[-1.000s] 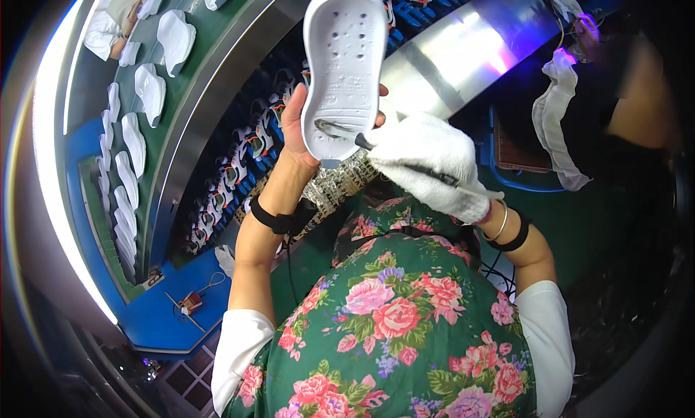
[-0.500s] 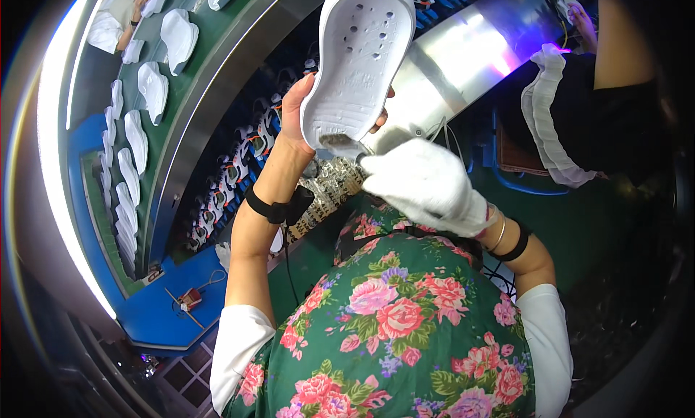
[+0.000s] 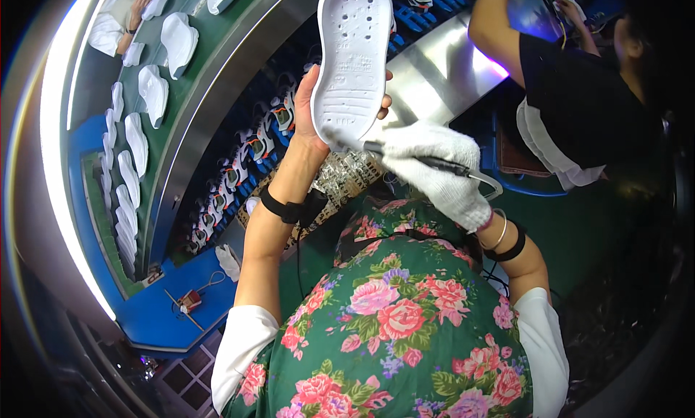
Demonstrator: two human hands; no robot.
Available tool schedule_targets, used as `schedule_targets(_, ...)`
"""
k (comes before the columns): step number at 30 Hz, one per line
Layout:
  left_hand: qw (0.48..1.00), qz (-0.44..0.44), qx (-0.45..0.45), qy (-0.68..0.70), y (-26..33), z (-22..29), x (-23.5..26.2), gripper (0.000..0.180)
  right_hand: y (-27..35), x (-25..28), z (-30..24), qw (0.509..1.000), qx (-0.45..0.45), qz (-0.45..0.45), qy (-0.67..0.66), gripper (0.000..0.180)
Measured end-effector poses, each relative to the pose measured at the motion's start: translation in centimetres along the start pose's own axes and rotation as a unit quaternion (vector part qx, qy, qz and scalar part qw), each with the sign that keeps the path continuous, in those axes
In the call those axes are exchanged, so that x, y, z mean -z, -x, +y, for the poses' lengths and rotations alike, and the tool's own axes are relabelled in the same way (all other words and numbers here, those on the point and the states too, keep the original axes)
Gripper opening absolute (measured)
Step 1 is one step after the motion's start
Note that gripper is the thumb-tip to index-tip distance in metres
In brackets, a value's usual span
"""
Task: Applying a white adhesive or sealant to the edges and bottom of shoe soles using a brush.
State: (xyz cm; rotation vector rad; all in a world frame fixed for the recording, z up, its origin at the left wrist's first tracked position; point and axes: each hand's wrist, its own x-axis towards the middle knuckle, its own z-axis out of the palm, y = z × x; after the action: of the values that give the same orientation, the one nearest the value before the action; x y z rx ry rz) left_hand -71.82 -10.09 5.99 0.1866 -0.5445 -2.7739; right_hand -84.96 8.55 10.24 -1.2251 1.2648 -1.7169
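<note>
A white moulded shoe sole (image 3: 352, 70) with a raised rim and several small holes is held up in front of me, its heel end toward me. My left hand (image 3: 310, 121) is bare and wraps round it from beneath, thumb on the left edge and fingertips at the right edge. My right hand (image 3: 434, 161), in a white knitted glove, is closed round the black handle of a brush (image 3: 418, 159). The brush's grey, blurred tip is at the sole's heel end; whether it touches I cannot tell.
White soles lie on a green belt (image 3: 156, 124) at the left. Beyond the metal rail, shoe parts (image 3: 250, 146) stand in rows on blue racks. A taped carton (image 3: 347, 175) sits below my hands. To the right, a co-worker (image 3: 579, 92) in dark clothing leans beside a metal surface.
My left hand has turned the sole more upright and shifted it slightly left. My gloved hand has turned, so the brush's handle now shows. The co-worker has leaned further into view.
</note>
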Motion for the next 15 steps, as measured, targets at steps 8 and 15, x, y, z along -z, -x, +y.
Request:
schedule_targets(8, 0.988, 0.126, 0.006, 0.084, 1.6, -2.9, 0.0, 0.076, -1.4, 2.4, -0.9, 0.996, -0.04, -0.047, 0.057, 0.015)
schedule_targets(15, 0.994, 0.047, 0.038, 0.089, 1.2, -4.7, 0.2, 0.069, -4.6, 5.4, 1.4, 0.914, 0.243, 0.0, 0.326, 0.024)
